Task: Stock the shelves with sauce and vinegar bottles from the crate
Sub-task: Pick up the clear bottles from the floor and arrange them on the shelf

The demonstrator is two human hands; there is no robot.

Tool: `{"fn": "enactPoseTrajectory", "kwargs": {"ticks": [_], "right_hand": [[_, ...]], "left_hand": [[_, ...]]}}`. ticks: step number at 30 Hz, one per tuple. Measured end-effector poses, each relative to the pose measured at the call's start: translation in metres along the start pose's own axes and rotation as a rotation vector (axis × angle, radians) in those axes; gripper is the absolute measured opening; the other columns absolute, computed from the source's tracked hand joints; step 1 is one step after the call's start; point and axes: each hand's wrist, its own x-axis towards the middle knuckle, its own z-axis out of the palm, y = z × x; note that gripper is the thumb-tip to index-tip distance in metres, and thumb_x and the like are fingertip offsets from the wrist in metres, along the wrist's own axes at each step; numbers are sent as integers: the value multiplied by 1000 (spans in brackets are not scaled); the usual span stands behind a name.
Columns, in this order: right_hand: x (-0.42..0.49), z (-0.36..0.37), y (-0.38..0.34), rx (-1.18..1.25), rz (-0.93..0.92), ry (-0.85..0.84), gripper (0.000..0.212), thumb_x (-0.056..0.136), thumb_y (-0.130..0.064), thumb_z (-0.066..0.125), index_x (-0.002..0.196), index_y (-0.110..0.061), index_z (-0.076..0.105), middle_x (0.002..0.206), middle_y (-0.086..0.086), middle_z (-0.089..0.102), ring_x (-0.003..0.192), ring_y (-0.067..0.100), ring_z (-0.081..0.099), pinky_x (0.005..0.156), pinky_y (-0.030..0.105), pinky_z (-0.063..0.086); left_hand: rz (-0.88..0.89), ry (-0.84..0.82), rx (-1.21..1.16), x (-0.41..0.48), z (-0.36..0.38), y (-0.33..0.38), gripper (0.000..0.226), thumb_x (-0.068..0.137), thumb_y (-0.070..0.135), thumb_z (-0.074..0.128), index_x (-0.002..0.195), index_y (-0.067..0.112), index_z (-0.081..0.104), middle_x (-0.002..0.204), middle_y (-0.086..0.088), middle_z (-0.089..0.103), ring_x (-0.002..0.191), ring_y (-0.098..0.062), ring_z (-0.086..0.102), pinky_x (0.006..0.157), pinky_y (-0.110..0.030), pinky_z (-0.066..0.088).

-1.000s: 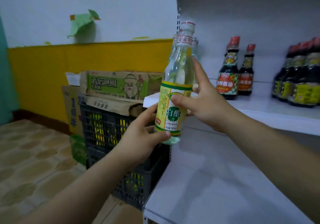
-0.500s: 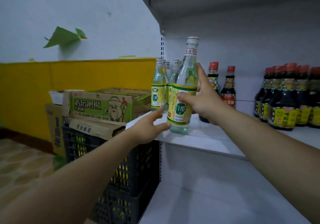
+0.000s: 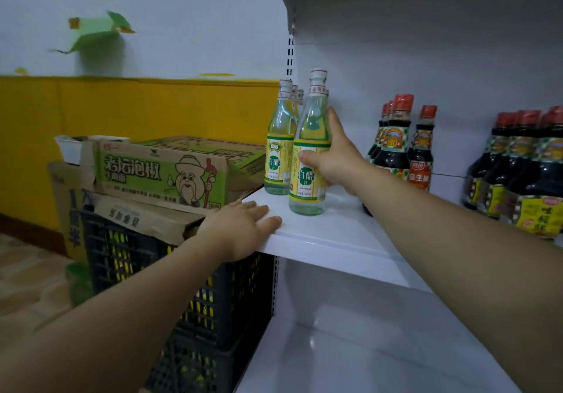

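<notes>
Clear vinegar bottle [image 3: 310, 161] upright on white shelf [image 3: 335, 237], yellow label.

Green carton [image 3: 164, 176] near yellow wall [image 3: 146, 109]

On the shelf [image 3: 335, 240], the vinegar bottle [image 3: 309, 161] that my right hand [image 3: 335, 161] grips stands near the front left corner. More vinegar bottles [image 3: 278, 149] are lined up just behind and left of it along the left edge, and my left hand [image 3: 240, 228] lies flat on that corner. To its right, sauce bottles [image 3: 393, 149] stand toward the back and a second cluster [image 3: 518, 173] stands further right. Left of the shelf sits the crate [image 3: 182, 301] with cardboard boxes [image 3: 161, 173] stacked on it, and a lower shelf [image 3: 365, 356] lies beneath.
</notes>
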Motion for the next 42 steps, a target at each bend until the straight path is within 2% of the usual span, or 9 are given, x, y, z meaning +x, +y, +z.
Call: {"fn": "enactPoseTrajectory", "kwargs": {"ticks": [4,10,14,18,22,31,37,40,42], "right_hand": [[20,6,13,-43,0,58,106,83,-13,72,151,-45,-2,130,2,56,100,20,63,76,35,54],[41,14,27,-73,23,117,105,83,-18,73,150,-45,-3,134,4,53,106,24,62,86,41,55],[49,19,35,-77,22,145,99,86,-21,70,150,-44,-3,135,2,54,108,24,61,81,36,53],[53,22,42,-87,23,153,93,91,-25,65,151,-41,-4,140,2,50,111,26,59,66,31,50],[57,27,45,-116,-1,167,91,91,-26,64,151,-40,-3,142,1,50,117,27,57,85,39,52],[61,35,53,-132,-1,216,87,94,-29,60,152,-37,-4,145,3,45,125,28,51,99,48,47],[44,30,47,-141,34,193,99,87,-37,67,151,-36,-9,149,2,39,130,25,48,104,50,43],[22,19,39,-212,35,154,91,87,-43,65,153,-32,2,151,3,36,133,26,44,107,47,41],[1,11,33,-253,16,118,81,87,-49,63,151,-31,17,148,2,40,131,27,46,105,45,42]], "left_hand": [[1,22,2,1,4,-3,51,99,52,21,147,36,27,158,1,21,146,-19,15,116,-39,19],[-6,69,-37,7,10,-8,55,96,57,22,145,34,32,154,4,30,143,-17,22,113,-43,24],[-26,77,-55,9,14,-8,60,94,62,20,146,34,30,156,6,25,145,-16,18,115,-44,22],[-31,80,-41,7,14,-7,60,94,62,18,147,35,29,156,8,24,145,-16,16,114,-43,21],[-28,88,-39,8,15,-8,60,94,62,17,146,35,28,157,10,23,146,-17,16,112,-44,21],[-31,100,-51,8,17,-9,60,94,62,18,147,36,27,158,9,20,146,-15,15,114,-41,19],[-34,105,-80,9,16,-9,58,94,62,21,145,36,32,156,7,26,145,-17,19,112,-42,23],[-27,97,-88,11,15,-11,58,94,62,21,143,35,35,154,5,30,142,-19,24,112,-43,27],[-46,70,-64,11,12,-7,59,94,62,18,144,35,32,156,1,26,145,-23,16,115,-47,19]]}}
